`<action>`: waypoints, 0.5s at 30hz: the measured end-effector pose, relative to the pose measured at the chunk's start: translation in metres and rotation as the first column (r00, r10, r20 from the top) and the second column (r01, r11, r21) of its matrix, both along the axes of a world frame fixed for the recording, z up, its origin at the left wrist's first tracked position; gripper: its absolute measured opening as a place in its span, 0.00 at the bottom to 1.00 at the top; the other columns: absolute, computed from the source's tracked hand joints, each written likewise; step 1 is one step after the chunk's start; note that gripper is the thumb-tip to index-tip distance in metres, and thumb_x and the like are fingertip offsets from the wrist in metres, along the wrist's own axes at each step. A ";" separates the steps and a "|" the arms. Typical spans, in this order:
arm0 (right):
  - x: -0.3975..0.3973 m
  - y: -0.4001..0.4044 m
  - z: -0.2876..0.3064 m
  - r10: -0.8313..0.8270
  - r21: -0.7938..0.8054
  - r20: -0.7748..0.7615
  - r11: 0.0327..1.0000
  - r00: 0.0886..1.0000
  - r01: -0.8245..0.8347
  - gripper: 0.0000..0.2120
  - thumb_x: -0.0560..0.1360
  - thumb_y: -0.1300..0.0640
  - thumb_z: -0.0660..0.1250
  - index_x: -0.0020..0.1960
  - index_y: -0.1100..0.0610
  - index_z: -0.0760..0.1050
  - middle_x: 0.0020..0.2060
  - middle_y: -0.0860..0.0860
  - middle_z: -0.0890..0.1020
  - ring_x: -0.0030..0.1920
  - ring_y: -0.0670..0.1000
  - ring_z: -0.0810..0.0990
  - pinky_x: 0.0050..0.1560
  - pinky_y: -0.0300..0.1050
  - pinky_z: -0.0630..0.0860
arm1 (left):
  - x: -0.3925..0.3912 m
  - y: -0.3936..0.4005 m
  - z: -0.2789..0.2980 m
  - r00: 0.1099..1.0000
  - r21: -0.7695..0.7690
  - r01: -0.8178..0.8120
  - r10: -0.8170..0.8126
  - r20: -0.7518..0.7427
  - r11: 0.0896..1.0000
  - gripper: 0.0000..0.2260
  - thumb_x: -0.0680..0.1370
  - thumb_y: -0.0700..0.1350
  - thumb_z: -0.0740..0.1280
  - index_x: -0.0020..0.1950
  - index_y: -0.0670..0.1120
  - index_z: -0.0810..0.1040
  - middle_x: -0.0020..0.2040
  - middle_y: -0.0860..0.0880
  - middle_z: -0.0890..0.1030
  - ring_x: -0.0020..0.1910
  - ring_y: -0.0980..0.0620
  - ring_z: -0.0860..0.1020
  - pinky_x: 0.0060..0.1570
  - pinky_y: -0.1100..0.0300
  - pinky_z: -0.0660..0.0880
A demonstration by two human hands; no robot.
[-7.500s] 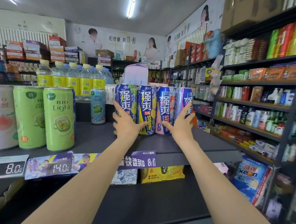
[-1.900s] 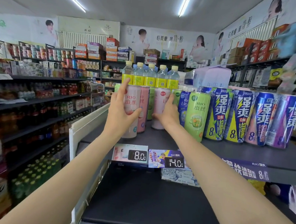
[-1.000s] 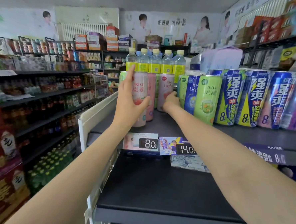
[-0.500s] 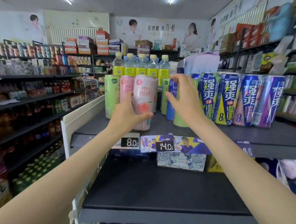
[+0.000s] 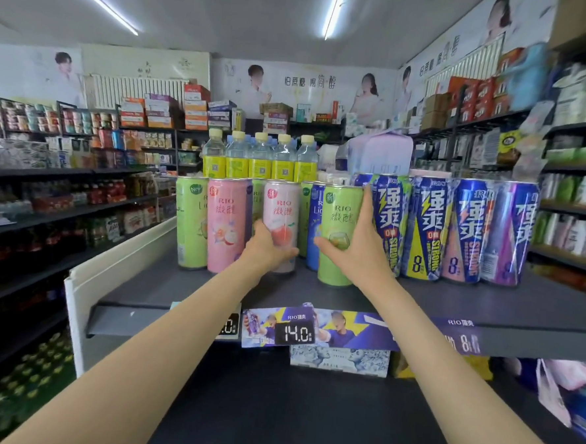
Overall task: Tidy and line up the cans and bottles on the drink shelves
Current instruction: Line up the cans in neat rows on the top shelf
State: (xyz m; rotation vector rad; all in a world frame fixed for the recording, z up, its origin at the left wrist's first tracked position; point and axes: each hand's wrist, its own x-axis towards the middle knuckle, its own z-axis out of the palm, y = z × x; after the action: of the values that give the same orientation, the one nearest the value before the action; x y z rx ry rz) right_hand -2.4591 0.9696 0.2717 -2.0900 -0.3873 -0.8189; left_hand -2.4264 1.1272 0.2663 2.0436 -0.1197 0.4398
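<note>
Fingers of the left hand (image 5: 268,248) are curling round the foot of the pale pink can (image 5: 280,225), which half a second ago was lifted and tilted and is now standing upright on the shelf (image 5: 485,304), just left of the front green can (image 5: 339,235). The right hand (image 5: 355,251) has come down onto that green can and is gripping it, thumb in front. That suggests the row is closing up, with the green can standing a little forward. Right of it the blue cans (image 5: 425,226) are standing touching; behind it are yellow-labelled bottles (image 5: 259,158), their contents too unclear to tell.
</note>
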 end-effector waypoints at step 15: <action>0.004 -0.003 -0.004 0.099 0.120 -0.097 0.989 0.990 -0.087 0.38 0.72 0.59 0.69 0.74 0.54 0.49 0.61 0.50 0.72 0.54 0.47 0.71 0.52 0.40 0.66 | 0.052 -0.002 -0.007 0.990 -0.232 0.140 -0.141 0.013 0.963 0.48 0.68 0.33 0.73 0.77 0.47 0.44 0.70 0.43 0.67 0.66 0.45 0.69 0.66 0.45 0.68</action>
State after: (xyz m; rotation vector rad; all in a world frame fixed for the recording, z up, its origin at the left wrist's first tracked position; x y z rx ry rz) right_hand -2.4555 0.9667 0.2676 -1.9821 -0.3704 -0.6598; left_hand -2.3745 1.1254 0.2598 1.7921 -0.2006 0.3442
